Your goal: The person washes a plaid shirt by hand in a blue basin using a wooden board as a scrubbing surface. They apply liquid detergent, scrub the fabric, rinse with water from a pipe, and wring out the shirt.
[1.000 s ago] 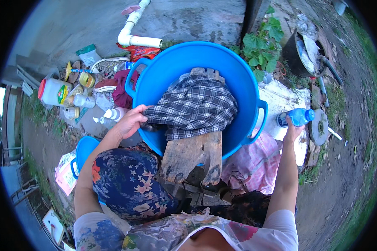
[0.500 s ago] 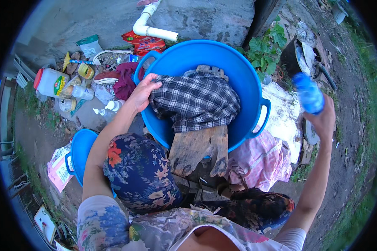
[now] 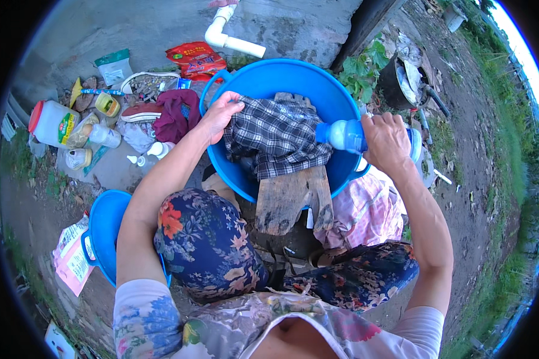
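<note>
Holding a corner of black-and-white plaid cloth (image 3: 275, 128), the left grip (image 3: 223, 116) has fingers and thumb pinched together on it. From where I stand, the rest of the cloth spreads rightward from that grip, bunched over a worn wooden board (image 3: 293, 197) that leans in a large blue plastic tub (image 3: 293, 73). The right grip (image 3: 388, 140) is clamped around a blue plastic bottle (image 3: 346, 136), tipped nearly flat, its capped end pointing left toward the cloth; I can't tell whether they touch. Below the right grip lies pink patterned fabric (image 3: 365, 212). Left of the left grip sits a heap of maroon cloth (image 3: 176, 116); beyond it, farther up, a red packet (image 3: 194, 58).
</note>
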{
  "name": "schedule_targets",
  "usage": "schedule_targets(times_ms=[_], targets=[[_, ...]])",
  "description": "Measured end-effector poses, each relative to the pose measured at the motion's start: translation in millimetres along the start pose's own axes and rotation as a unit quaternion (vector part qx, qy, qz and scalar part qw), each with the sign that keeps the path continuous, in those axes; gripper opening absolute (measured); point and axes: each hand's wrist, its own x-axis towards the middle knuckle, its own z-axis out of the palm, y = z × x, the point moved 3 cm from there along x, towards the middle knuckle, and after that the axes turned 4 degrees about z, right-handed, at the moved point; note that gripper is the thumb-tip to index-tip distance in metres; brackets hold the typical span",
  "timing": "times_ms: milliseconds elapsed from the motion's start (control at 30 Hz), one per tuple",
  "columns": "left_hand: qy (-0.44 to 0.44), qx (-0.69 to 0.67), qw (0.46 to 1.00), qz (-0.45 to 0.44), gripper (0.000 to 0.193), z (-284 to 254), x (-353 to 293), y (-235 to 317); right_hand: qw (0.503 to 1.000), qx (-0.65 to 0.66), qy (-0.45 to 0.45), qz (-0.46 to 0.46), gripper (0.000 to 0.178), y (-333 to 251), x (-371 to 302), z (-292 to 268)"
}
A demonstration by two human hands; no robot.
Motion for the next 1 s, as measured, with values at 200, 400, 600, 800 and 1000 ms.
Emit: schedule_targets(times_ms=[200, 400, 600, 800, 1000], targets=[[0.033, -0.067, 0.997, 0.010, 0.012, 1.1, -0.8, -12.7, 1.000, 0.027, 0.000, -0.003, 0.037, -26.4, 8.2, -12.0], [0.050, -0.052, 0.997, 0.023, 0.009, 9.8, -6.2, -10.3, 0.999, -0.014, -0.043, 0.013, 0.040, -14.7, 5.0, 6.0], [0.042, -0.081, 0.995, 0.035, 0.009, 1.7, -4.4, -17.2, 1.000, 0.030, 0.001, -0.005, 0.042, -17.6, -23.0, 0.1], [0.040, -0.077, 0.996, 0.028, 0.009, 7.9, -5.5, -17.2, 0.994, 0.026, -0.070, 0.077, 0.046, -0.5, -19.9, 13.5], [0.032, -0.081, 0.996, 0.037, 0.014, 8.6, 2.5, -23.3, 0.958, 0.266, -0.009, 0.101, 0.074, 37.5, -68.6, 39.4]])
